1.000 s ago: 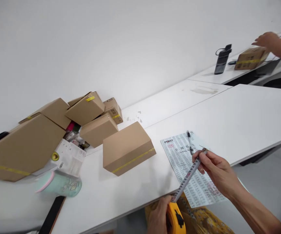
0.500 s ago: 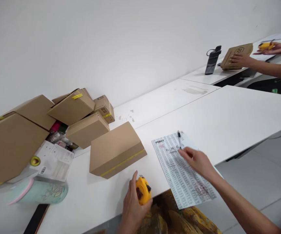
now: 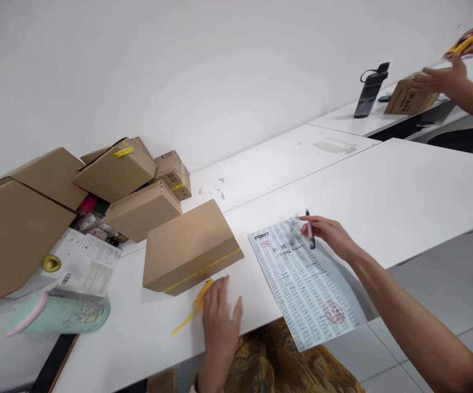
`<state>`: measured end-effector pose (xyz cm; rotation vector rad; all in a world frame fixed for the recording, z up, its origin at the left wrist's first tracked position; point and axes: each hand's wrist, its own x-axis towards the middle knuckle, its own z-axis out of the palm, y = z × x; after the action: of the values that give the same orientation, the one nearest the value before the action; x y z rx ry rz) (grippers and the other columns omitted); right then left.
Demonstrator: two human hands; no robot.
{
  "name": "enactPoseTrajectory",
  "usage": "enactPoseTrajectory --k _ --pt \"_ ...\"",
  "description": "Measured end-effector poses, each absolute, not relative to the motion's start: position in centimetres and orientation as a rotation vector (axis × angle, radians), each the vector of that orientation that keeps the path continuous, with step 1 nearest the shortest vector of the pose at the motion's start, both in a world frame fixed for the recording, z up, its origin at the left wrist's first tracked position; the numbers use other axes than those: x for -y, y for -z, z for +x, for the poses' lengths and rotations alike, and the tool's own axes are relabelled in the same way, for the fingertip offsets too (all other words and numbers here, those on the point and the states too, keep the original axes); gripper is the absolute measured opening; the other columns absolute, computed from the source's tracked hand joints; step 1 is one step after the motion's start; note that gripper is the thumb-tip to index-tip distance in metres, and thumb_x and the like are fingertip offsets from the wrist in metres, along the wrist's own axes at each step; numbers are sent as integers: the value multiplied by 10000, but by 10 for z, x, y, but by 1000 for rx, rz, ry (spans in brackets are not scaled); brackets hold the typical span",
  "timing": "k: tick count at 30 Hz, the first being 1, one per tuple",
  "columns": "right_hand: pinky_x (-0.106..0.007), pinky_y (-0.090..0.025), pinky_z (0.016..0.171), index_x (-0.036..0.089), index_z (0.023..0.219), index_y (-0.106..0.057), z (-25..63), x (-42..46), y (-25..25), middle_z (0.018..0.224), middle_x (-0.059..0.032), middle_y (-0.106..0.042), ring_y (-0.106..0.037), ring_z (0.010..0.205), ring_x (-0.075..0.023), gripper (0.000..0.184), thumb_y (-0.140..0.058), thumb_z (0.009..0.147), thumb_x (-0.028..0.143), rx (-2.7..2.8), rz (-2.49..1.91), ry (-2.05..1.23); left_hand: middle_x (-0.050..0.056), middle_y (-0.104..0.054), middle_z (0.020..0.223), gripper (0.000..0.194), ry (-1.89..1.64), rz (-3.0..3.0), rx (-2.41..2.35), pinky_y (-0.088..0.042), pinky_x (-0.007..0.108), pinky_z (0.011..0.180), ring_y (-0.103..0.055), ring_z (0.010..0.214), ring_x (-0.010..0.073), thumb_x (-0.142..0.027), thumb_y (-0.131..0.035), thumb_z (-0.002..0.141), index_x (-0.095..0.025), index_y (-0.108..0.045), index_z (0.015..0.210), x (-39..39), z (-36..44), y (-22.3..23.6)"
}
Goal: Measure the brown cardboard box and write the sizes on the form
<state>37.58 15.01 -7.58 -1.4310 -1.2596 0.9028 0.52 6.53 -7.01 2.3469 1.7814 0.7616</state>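
Observation:
My left hand lies on the white table with its fingers stretched out, open, right beside a yellow tape measure. Part of the tape measure shows at my fingertips and its yellow strap trails to the left. A closed cardboard box with a yellow tape line stands just behind this hand. My right hand pinches a black pen over the top of a printed sheet that hangs over the table's front edge.
Several cardboard boxes are piled at the back left, with a white packet and a mint cup lying in front of them. At the far right another person's hands hold a small box near a black bottle.
The tape blade has gone back into its case and my left hand has brought the tape measure down onto the table by the box. My right hand let go of the blade and took the pen.

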Motion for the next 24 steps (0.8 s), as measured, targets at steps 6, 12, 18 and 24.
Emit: enactPoseTrajectory --k 6,12,18,24 --pt "-539 -526 983 301 1155 -673 401 -120 44 1103 -84 -774 -706 1080 -308 430 -778 761 436 975 -1101 -910 187 -146 1700 976 -301 2373 -1067 -195 693 1233 -62 1566 428 -522 -736 834 -146 -265 1603 -52 120 72" --pt "-459 -561 825 287 873 -541 375 -119 51 702 -2 -683 -678 733 -226 359 -705 841 604 982 -1230 -824 188 7 1699 1092 -55 2334 -1143 -100 706 1238 91 1549 426 -534 -782 796 -129 -199 1626 -55 124 77" --pt "-451 -572 874 239 1138 -640 348 -154 76 907 -74 -743 -714 885 -240 567 -469 926 736 942 -1135 -1179 189 -32 1701 1119 -67 2402 -1220 -117 702 1236 78 1552 421 -547 -812 770 -162 -202 1625 -42 106 89" --pt "-339 -532 720 221 923 -681 341 -180 101 814 -16 -692 -627 744 -169 419 -819 723 561 985 -1321 -1123 222 -84 1693 996 -152 2369 -1147 -167 674 1240 26 1564 391 -585 -701 861 -114 -232 1603 -60 129 67"
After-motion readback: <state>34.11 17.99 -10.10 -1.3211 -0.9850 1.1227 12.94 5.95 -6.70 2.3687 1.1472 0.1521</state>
